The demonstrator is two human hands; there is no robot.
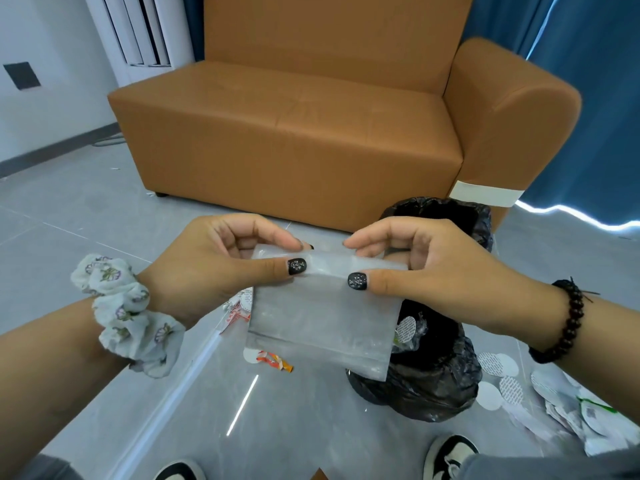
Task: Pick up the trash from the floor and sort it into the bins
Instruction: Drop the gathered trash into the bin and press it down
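A clear plastic zip bag (pixel 322 323) hangs in front of me, held by its top edge. My left hand (pixel 221 261) pinches the top left of the bag between thumb and fingers. My right hand (pixel 415 261) pinches the top right the same way. Below and behind the bag stand two bins lined with black bags, a near bin (pixel 426 382) and a far bin (pixel 446 213). A red-and-white wrapper (pixel 239 310) and an orange wrapper (pixel 277 362) lie on the grey floor under the bag. Round white paper discs (pixel 498 365) lie beside the near bin.
A brown sofa (pixel 311 133) stands ahead, close behind the far bin. More white papers and wrappers (pixel 575 410) are piled on the floor at the lower right. My two shoes (pixel 450 455) show at the bottom edge. Blue curtains (pixel 595 98) hang at the right.
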